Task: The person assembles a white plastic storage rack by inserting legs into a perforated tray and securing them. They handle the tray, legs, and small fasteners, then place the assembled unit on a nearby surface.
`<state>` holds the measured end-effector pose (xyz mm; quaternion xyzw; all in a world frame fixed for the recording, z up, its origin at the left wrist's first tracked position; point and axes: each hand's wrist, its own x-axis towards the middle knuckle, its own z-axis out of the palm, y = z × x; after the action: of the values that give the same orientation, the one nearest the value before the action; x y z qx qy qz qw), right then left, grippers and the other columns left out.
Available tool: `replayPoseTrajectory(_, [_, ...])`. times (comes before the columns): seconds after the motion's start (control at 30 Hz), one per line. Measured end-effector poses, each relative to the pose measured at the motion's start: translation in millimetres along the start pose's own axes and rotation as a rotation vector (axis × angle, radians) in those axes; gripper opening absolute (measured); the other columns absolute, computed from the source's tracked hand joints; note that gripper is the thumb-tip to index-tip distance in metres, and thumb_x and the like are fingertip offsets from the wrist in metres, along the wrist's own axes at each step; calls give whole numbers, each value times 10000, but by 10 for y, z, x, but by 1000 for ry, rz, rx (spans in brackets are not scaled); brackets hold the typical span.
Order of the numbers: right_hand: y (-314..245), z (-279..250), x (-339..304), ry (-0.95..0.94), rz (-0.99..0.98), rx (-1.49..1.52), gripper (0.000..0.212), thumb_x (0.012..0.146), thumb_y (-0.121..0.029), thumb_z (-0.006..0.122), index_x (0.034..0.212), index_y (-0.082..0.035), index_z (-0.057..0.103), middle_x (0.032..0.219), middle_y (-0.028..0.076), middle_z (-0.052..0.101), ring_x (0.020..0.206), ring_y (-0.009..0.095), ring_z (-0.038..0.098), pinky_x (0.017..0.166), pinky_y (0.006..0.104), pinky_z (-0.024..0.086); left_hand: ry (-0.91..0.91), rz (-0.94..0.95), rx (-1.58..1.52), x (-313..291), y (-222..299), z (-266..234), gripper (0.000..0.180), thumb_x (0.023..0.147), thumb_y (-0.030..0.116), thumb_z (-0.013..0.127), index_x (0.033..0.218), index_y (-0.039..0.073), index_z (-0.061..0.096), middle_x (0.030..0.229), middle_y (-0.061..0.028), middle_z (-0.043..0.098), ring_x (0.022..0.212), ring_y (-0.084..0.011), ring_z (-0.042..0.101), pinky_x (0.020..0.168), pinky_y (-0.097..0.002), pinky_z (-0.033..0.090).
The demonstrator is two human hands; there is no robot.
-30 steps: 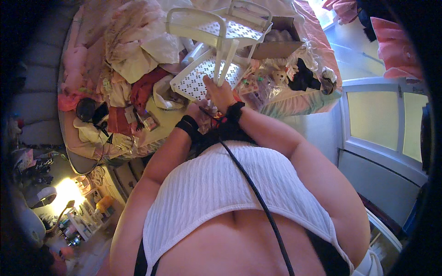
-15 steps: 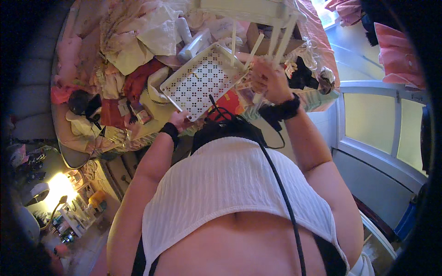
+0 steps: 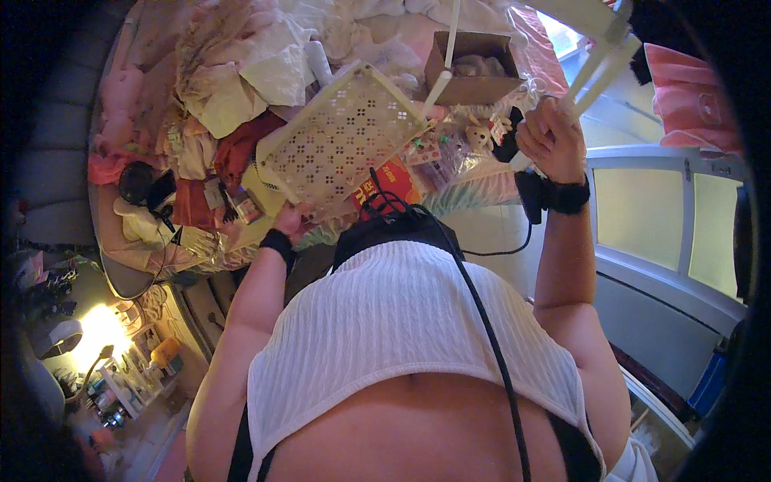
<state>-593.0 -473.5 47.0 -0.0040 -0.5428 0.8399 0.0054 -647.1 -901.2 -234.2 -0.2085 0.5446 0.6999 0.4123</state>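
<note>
A white, perforated shallow tray [image 3: 345,132] is tilted up above the cluttered bed, its patterned base showing. My left hand [image 3: 291,223] grips its near left corner with fingers closed. At the upper right, my right hand [image 3: 554,140] is wrapped round the white tubular legs of a rack frame [image 3: 594,76], whose top runs out of view. One loose-ended white leg [image 3: 438,88] hangs beside the tray's right corner. Both wrists wear black bands, and a black cable runs down my front.
An open cardboard box [image 3: 474,76] stands behind the tray. Clothes and fabric [image 3: 221,88] cover the bed's left and far side. A red packet [image 3: 393,181] lies by the bed's near edge, with a small plush toy [image 3: 479,136] farther right. A white panelled door [image 3: 650,213] is at right.
The rack frame has swung up and right with my right hand, away from the tray. My left hand has shifted slightly left, and the tray now tilts more.
</note>
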Motion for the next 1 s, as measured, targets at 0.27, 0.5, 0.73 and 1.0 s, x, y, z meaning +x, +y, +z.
replayPoseTrajectory(0.27, [507,-135,221,-165,235,184,317,899,-241,494,637,-123,360,499,-40,277,388,68,261,374,230,213,142,87,-206,-979,-29,-810,355,818,82,543,1158,82,443,1052,-87,560,917,-257,573,747,-444,519])
replayPoseTrajectory(0.5, [978,-241,110,47,536,-247,306,866,-291,574,651,-107,457,449,-45,359,348,80,341,343,237,239,301,139,-348,-1144,-291,-960,238,838,86,521,1075,69,511,1034,-82,574,898,-274,571,746,-437,512])
replayPoseTrajectory(0.73, [711,-329,-145,87,453,-102,239,885,-241,543,692,-129,455,515,-68,331,396,52,322,358,224,228,218,104,-268,-788,-303,-614,264,865,136,510,1127,127,482,1064,-69,568,904,-255,579,754,-453,521])
replayPoseTrajectory(1.0, [-209,-331,-784,164,100,-147,291,906,-179,475,643,-124,365,511,-50,283,403,52,272,370,218,206,46,20,119,-100,96,-186,337,852,154,515,1178,134,429,1028,-65,555,870,-251,586,712,-466,532])
